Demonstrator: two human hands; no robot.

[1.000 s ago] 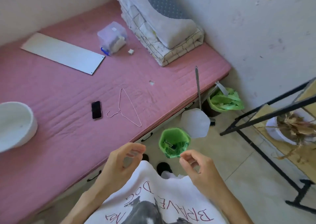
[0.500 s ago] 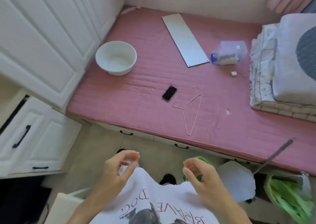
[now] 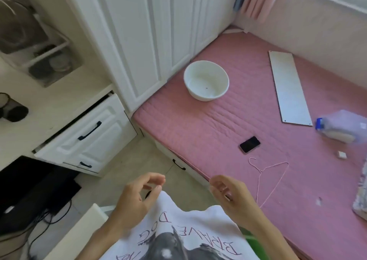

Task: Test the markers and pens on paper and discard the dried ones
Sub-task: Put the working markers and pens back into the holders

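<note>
No markers, pens or paper show in the head view. My left hand [image 3: 137, 198] hovers in front of my white printed shirt, fingers loosely curled with thumb and forefinger near each other, holding nothing. My right hand [image 3: 232, 196] hovers level with it at the bed's edge, fingers also loosely curled and empty as far as I can see. A sliver of the green bin [image 3: 256, 244] shows at the bottom right, mostly hidden behind my right forearm.
A pink mattress [image 3: 218, 124] carries a white basin [image 3: 206, 81], a black phone [image 3: 249, 144], a wire hanger [image 3: 266, 176], a white board [image 3: 289, 89] and a clear plastic box [image 3: 343, 126]. White cabinets [image 3: 151, 41] and a half-open drawer unit [image 3: 89, 132] stand at left. Cables [image 3: 35, 226] lie on the floor.
My view has swung left, from the green bin and rack to the cabinets and drawers. Both hands keep the same loosely curled pose before my chest.
</note>
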